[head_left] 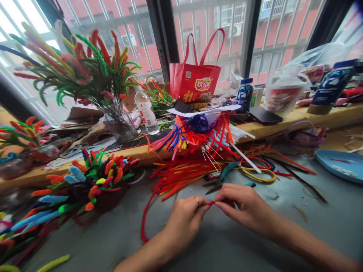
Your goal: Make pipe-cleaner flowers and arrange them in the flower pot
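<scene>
Grey worktable (221, 249), heap of red and orange chenille stems (178, 177) at eleven o'clock from the right hand (246, 206) and left hand (185, 217), both with thumb and fingers pinched together, teal-handled pliers (224, 175) at their twelve o'clock, red chenille piece (211, 203) gripped between both hands' fingertips.

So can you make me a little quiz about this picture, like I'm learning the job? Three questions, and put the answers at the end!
1. What colour is the little piece pinched by the left hand and the right hand?
2. True or false: the red bag has writing on its front.
3. Where are the pliers? A) inside the red bag; B) on the grey table, just past the hands; C) in the left hand.

Key: 1. Red. 2. True. 3. B.
</scene>
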The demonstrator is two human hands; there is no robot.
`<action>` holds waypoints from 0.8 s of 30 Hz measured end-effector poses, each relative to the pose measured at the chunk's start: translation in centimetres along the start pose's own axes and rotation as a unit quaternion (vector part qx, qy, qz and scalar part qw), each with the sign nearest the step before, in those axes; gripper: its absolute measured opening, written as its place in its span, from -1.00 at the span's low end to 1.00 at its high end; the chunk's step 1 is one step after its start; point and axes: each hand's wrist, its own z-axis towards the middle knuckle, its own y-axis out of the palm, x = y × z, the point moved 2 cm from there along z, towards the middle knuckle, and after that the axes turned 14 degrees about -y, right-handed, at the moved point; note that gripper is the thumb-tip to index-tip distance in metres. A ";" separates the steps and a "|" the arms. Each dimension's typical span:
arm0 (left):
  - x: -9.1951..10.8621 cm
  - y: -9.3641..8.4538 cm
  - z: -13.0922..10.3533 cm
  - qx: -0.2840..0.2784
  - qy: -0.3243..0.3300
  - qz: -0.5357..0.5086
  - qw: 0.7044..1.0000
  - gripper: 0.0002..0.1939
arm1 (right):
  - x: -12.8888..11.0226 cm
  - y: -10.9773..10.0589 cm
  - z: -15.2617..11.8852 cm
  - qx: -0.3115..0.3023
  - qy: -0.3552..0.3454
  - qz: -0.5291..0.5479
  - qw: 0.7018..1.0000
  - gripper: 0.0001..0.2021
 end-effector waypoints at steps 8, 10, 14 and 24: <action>0.0 -0.2 0.0 0.006 -0.029 0.000 1.000 -0.80 | 0.2 0.5 0.1 0.009 -0.008 -0.025 1.000 -0.87; -0.1 -0.2 0.0 0.010 -0.041 0.002 0.999 -0.80 | 0.2 0.6 0.0 0.014 -0.025 -0.034 0.999 -0.87; -0.1 -0.2 -0.1 0.019 -0.064 -0.008 0.998 -0.79 | 0.0 0.8 -0.3 0.001 -0.035 -0.043 0.998 -0.84; -0.1 -0.2 0.1 0.019 -0.077 -0.037 0.996 -0.78 | 0.3 1.0 -0.3 -0.017 0.047 0.015 0.999 -0.85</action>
